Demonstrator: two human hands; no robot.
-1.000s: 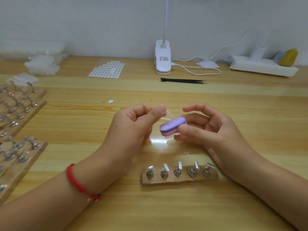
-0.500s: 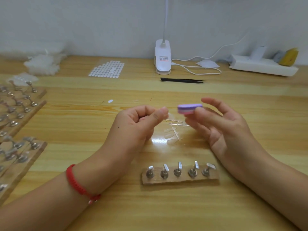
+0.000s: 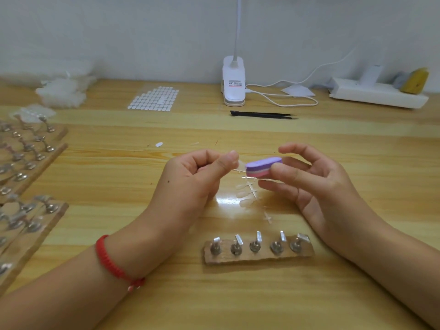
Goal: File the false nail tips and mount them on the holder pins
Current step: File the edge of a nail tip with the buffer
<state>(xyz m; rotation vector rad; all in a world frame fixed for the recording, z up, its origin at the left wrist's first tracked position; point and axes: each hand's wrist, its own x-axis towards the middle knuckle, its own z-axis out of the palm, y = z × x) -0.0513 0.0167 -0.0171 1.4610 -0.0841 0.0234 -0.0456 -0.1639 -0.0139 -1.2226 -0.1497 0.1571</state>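
A: What is noted at the near edge?
B: The pin holder (image 3: 258, 257) is set centrally; bare table (image 3: 238, 303) is left nearer than it.
A: And leftward?
B: Passage is barred by racks of pins (image 3: 31, 163); nail tips (image 3: 246, 195) are laid mid-table.

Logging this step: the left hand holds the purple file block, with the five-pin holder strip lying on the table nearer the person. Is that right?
One slip: in the head view the right hand, not the left, holds the purple file block. The left hand pinches what looks like a clear nail tip. The five-pin holder strip lies nearer the person.
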